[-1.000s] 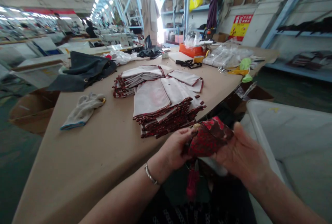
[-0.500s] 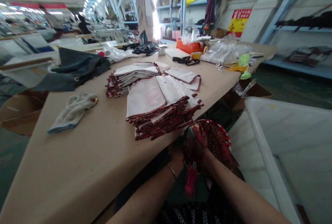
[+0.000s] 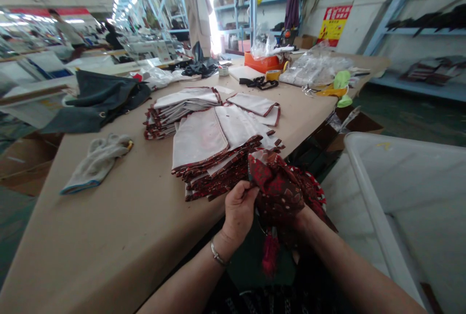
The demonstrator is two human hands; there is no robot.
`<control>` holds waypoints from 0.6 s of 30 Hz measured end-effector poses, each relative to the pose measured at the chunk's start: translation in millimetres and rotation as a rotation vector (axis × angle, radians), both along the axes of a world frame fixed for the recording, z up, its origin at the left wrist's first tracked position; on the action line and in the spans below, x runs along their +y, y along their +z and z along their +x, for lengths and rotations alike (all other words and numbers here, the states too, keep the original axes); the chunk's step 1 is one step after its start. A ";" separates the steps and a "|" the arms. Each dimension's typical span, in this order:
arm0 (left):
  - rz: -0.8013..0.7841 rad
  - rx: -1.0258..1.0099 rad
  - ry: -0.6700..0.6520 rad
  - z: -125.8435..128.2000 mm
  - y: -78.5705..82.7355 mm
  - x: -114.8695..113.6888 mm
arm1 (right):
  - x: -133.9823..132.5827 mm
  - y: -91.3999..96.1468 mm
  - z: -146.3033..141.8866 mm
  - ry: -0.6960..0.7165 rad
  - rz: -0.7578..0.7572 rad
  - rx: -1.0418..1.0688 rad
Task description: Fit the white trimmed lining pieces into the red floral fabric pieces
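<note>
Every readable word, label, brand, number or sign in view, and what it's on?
None can be read.
Red-and-yellow poster on the white wall: has characters, too blurred to quote.
Dark clothing, bottom edge: pale marks, letters or pattern, can't tell.
White bin: yellow mark inside, illegible.

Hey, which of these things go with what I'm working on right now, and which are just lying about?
Likely the job:
red patterned fabric piece, pinched by your left hand
front stack of white, red-edged fabric pieces

Apparently just lying about:
knit glove with blue-edged cuff
dark grey fabric
orange box
clear plastic bags
</note>
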State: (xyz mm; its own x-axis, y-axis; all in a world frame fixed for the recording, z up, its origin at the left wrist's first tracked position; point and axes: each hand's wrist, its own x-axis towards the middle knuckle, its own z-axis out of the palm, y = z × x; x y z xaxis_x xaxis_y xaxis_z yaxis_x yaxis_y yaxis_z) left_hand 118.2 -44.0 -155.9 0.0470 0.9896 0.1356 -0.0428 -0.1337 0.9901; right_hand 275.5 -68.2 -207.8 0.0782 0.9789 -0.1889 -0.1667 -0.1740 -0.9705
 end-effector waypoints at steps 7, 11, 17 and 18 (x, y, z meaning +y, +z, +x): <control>-0.260 0.058 0.122 -39.7 -63.9 -34.1 | -16.1 -65.7 17.9 -0.092 -0.278 0.039; -0.221 0.062 0.089 -45.1 -54.7 -43.6 | -30.9 -51.5 24.9 -0.159 -0.086 -0.135; 0.038 0.106 -0.069 -31.4 -0.9 -31.5 | -21.5 12.1 16.0 -0.050 0.160 -0.365; 0.088 0.120 -0.093 -30.6 9.0 -29.9 | -16.9 25.6 18.7 -0.127 0.166 -0.397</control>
State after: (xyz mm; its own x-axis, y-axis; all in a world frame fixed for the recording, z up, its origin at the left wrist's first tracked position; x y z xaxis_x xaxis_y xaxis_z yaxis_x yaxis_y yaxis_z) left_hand 87.6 -73.9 -146.9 0.1586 0.9649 0.2094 0.0591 -0.2210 0.9735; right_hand 294.1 -85.1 -182.2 0.2346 0.9713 0.0387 0.2148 -0.0129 -0.9766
